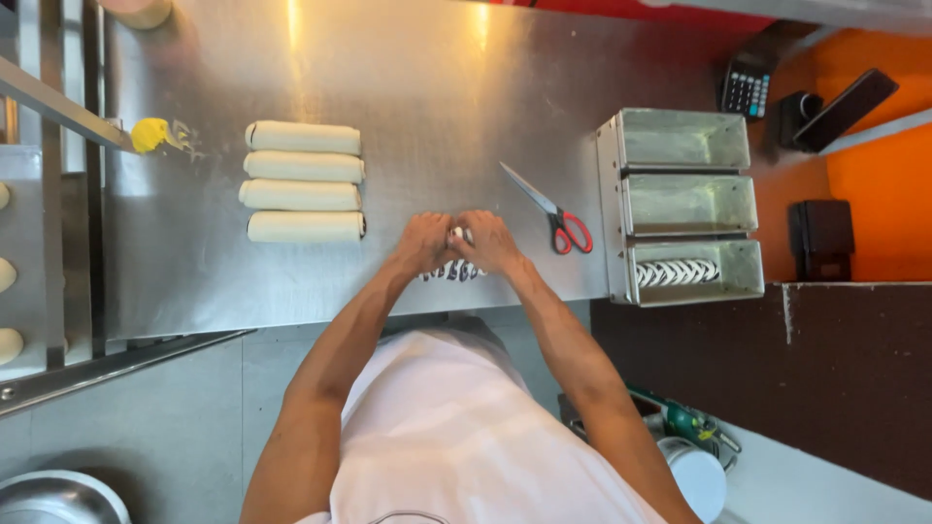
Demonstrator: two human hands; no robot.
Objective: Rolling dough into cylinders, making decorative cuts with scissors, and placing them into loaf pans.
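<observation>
At frame centre, a striped dough piece (452,271) is clamped by left hand (423,243) and right hand (488,242); one tin of the loaf tin set (610,209) is filled, four dough rolls (303,181) are left waiting.

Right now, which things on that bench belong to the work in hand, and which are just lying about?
In use: left hand, right hand, striped dark-and-white dough twist, four pale dough rolls, three-part metal loaf tin.
Lying about: red-handled scissors, black calculator, yellow scraper.
</observation>
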